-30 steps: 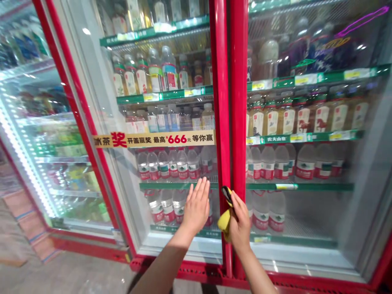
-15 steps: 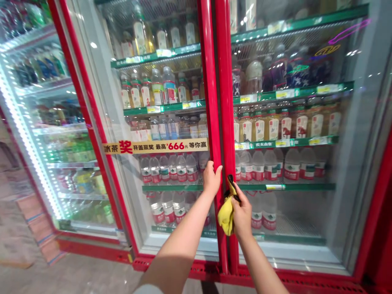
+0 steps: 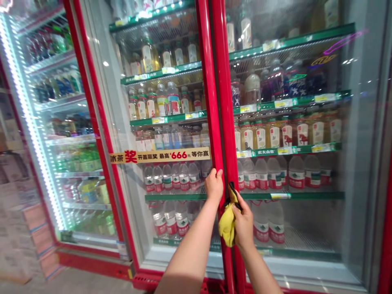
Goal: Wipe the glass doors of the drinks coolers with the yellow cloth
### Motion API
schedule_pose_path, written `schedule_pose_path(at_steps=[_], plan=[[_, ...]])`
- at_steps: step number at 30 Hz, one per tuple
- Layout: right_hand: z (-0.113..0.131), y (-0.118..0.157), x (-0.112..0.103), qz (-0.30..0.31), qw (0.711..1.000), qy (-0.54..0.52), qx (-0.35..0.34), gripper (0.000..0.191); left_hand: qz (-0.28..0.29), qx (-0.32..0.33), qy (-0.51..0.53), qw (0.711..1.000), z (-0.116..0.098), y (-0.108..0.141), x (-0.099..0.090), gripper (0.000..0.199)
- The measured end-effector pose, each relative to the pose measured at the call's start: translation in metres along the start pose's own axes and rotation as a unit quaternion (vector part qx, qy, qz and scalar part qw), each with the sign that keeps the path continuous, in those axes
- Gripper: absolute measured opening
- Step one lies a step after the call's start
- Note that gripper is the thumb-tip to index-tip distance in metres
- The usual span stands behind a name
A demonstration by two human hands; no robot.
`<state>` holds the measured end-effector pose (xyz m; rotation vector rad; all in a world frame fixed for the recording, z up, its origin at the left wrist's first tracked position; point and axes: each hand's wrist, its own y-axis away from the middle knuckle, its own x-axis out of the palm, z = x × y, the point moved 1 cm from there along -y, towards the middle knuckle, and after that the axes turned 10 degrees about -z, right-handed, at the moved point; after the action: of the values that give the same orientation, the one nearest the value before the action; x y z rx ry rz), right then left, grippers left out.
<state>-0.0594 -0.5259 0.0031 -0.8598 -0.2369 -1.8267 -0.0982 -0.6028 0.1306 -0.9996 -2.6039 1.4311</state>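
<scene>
1. Now the right hand (image 3: 244, 219) is pinching the yellow cloth (image 3: 227, 227) at five o'clock in view.
2. It is looking soft and light; its bunched top is likely holding best.
3. Toward eleven o'clock from it, the left hand (image 3: 214, 186) is curling by the red door frame (image 3: 215, 139); nobody can tell if it's gripping.

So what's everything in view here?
Cloth or glove: one, yellow and black, lower centre.
Glass doors: at least two, red framed, centre and right.
Lit cooler: one, white, far left.
Banner: one, cream, left of centre.
Water bottles: many, clear, red labels, lower down.
Drink bottles: many, amber, higher up.
Price tags: many, white and yellow, shelf edges.
Boxes: several, brown, lower left.
Floor: one, grey, bottom left.
Left hand: one, bare, at a red door edge.
Right hand: one, bare, holding cloth or glove.
</scene>
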Motion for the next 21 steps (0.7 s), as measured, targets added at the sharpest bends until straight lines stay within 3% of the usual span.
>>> schedule_pose_path(at_steps=[8, 16, 21], plan=[[0.026, -0.001, 0.008, -0.007, 1.000, -0.015, 0.012, 0.062, -0.009, -0.010, 0.033, 0.999, -0.005, 0.009, -0.010, 0.031], [0.061, 0.015, 0.017, -0.007, 0.999, -0.039, 0.017, 0.069, 0.014, 0.025, 0.071, 0.997, -0.011, 0.036, -0.065, 0.034], [0.083, 0.032, 0.014, 0.030, 0.999, -0.038, 0.015, 0.066, 0.022, 0.035, 0.089, 0.995, -0.018, 0.053, -0.102, 0.037]])
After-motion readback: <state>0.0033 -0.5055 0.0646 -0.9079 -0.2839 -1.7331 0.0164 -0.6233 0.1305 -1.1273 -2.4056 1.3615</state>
